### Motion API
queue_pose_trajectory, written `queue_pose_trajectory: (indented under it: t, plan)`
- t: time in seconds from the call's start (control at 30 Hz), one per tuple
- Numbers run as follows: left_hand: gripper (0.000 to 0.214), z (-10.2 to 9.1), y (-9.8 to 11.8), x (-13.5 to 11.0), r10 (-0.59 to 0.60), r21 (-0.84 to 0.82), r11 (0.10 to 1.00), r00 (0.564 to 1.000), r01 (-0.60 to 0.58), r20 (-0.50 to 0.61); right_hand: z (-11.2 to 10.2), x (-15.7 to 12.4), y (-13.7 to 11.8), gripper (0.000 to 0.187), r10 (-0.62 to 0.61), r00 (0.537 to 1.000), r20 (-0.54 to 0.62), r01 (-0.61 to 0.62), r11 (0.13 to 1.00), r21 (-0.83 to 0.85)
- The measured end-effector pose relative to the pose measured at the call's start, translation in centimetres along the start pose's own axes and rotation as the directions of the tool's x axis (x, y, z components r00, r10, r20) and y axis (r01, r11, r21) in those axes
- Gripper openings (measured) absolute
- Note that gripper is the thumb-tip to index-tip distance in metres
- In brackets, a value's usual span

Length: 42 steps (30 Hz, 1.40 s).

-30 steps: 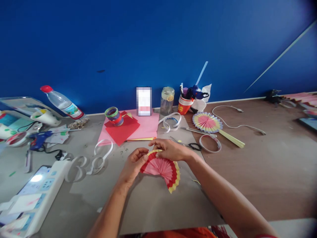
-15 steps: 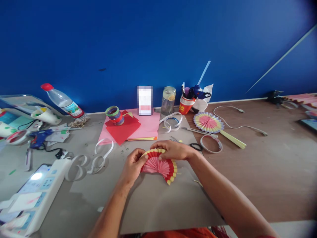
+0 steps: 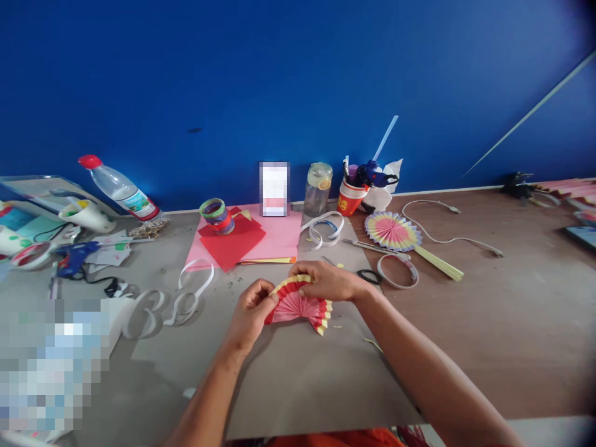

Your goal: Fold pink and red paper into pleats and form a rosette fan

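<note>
A pleated paper fan (image 3: pixel 300 305), pink with red and yellow bands at its rim, is held just above the grey card sheet (image 3: pixel 298 385) in front of me. My left hand (image 3: pixel 251 310) pinches its left edge with curled fingers. My right hand (image 3: pixel 328 280) grips the fan's top rim from above, fingers closed over the folds. The fan is spread to roughly a half circle.
Pink and red paper sheets (image 3: pixel 246 242) with tape rolls (image 3: pixel 215 216) lie behind. A finished fan on a stick (image 3: pixel 393 231), scissors (image 3: pixel 367 275), a tape ring (image 3: pixel 397 271), a jar (image 3: pixel 317 188), a cup of pens (image 3: pixel 350 194), a water bottle (image 3: pixel 118 188), a glue gun (image 3: pixel 74 257) and a white cable (image 3: pixel 447 236) surround the sheet.
The fan has been squeezed narrower and lifted slightly toward the far side. Both hands kept their hold and shifted a little away from me.
</note>
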<state>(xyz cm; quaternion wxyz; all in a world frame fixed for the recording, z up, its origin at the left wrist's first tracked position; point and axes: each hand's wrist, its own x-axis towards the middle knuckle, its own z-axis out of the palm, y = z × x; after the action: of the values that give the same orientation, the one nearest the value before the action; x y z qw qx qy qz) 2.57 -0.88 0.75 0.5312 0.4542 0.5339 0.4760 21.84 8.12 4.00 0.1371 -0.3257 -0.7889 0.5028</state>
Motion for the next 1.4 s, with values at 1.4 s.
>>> queue_pose_trajectory:
  t: [1.4]
  plan:
    - [0.014, 0.7, 0.2, -0.1, 0.051, 0.256, 0.965, 0.998, -0.056, 0.027, 1.9, 0.2, -2.5, 0.01, 0.127, 0.984, -0.123, -0.137, 0.987, -0.083]
